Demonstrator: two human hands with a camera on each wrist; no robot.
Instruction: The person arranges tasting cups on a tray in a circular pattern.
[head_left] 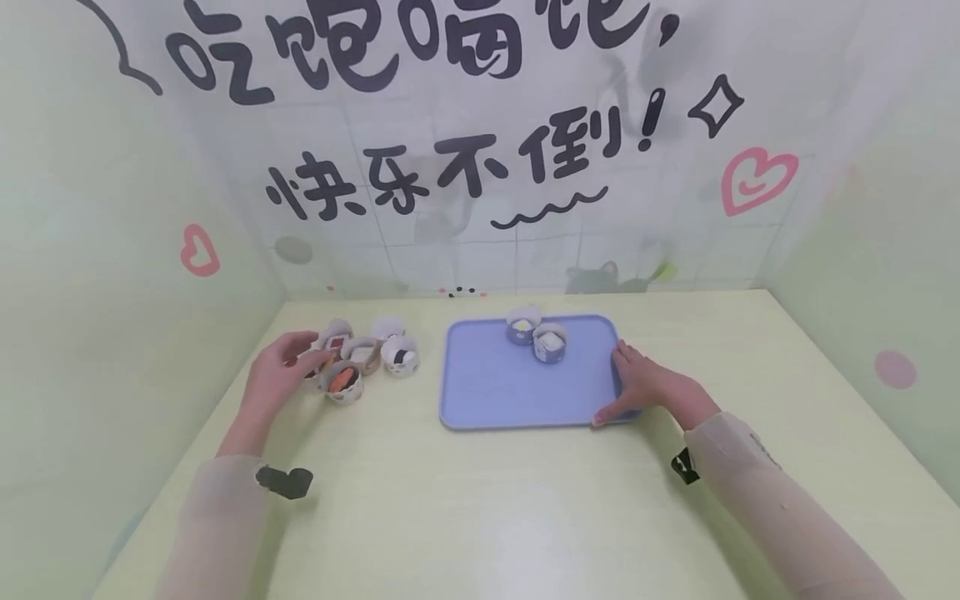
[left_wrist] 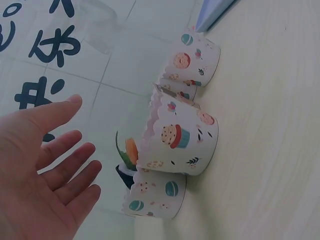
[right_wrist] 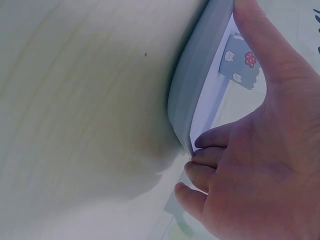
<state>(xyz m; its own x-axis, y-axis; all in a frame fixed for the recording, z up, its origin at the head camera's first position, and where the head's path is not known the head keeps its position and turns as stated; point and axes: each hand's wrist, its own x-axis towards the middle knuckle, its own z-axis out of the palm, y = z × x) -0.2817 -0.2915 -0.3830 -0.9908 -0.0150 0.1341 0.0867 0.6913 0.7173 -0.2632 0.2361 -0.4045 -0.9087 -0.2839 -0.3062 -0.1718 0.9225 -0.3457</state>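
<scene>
My left hand (head_left: 281,371) hovers beside a cluster of paper baking cups, thumb and fingers apart, holding nothing. Nearest is a white cup (head_left: 348,394) with an orange-topped sushi piece (head_left: 344,380) inside. The left wrist view shows a gap between the fingers and the cupcake-print cup (left_wrist: 195,140). At the blue tray's (head_left: 495,392) right end, my right hand (head_left: 648,385) rests on the rim. Its thumb lies at the front edge and its loosely bent fingers touch the right side. Two blue-patterned cups (head_left: 550,353) with food pieces stand on the tray toward the back.
Behind the left cluster are another white cup (head_left: 388,327) and one with a black-banded white piece (head_left: 401,358), between the hand and the tray. Printed walls (head_left: 517,250) enclose the pale table (head_left: 480,508) at the back and both sides.
</scene>
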